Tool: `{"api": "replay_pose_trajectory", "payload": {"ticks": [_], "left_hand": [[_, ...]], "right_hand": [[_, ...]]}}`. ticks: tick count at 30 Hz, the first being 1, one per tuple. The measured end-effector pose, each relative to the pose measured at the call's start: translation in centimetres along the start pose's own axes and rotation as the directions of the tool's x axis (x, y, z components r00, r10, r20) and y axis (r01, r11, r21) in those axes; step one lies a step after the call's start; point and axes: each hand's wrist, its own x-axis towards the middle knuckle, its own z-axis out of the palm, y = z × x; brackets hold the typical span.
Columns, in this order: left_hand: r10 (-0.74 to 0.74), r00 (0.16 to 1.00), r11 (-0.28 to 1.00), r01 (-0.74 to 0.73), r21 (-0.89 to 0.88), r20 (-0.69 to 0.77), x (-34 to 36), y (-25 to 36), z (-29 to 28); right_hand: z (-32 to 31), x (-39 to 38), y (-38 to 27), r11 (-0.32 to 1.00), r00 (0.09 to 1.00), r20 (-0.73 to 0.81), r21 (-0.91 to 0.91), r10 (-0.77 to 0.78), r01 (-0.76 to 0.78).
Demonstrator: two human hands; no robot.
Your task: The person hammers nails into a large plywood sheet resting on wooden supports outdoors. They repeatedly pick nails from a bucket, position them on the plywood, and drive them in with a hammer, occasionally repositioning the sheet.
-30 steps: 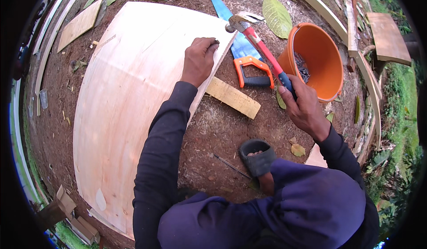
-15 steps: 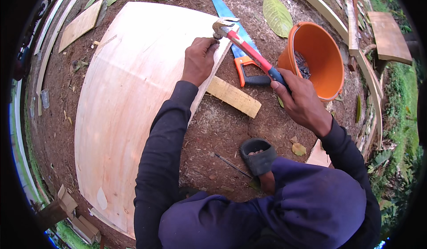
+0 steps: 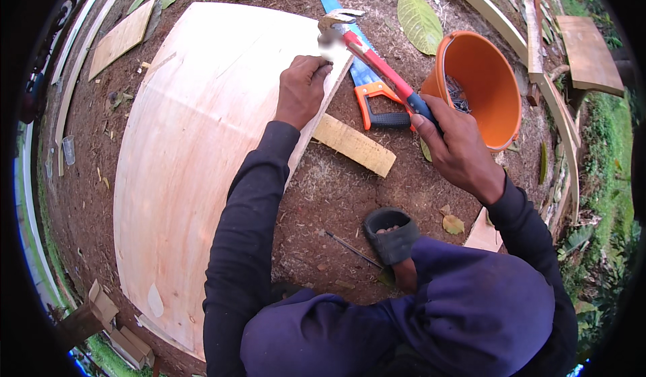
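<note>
My right hand (image 3: 461,145) is wrapped round the dark grip of a claw hammer (image 3: 378,64) with a red handle. The hammer's head hangs just above the fingertips of my left hand (image 3: 303,91), blurred by motion. My left thumb and finger are pinched together near the far right corner of a large pale plywood sheet (image 3: 195,128). Between them is a small dark nail, mostly hidden by the fingers. Beneath that edge a short wooden block (image 3: 354,145) sticks out.
A handsaw (image 3: 377,104) with an orange and black handle lies right of the sheet. Beside my right hand is an orange bucket (image 3: 494,81) with nails inside. A thin metal rod (image 3: 351,249) lies by my sandalled foot (image 3: 391,235). Long boards (image 3: 494,15) run along the right.
The hammer head has lifted a little away from the left fingertips, and my right hand has shifted slightly with it. My left hand stays at the sheet's corner.
</note>
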Motion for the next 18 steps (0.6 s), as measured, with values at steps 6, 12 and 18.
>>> {"api": "replay_pose_trajectory", "payload": {"ticks": [6,12,18], "left_hand": [[-0.037,0.999,0.999,0.037,-0.018,-0.003,0.0,0.3,0.1],[-0.011,1.0,1.0,0.01,-0.008,-0.014,0.0,0.2,-0.1],[-0.055,0.998,0.998,0.055,-0.034,-0.007,-0.3,0.1,0.0]], "right_hand": [[0.0,0.0,0.3,0.999,0.998,0.061,-0.034,0.028,-0.026],[-0.7,0.2,-0.9,1.0,0.998,-0.055,-0.001,-0.005,0.005],[0.3,-0.5,-0.9,1.0,0.997,-0.071,-0.008,-0.022,0.021]]}}
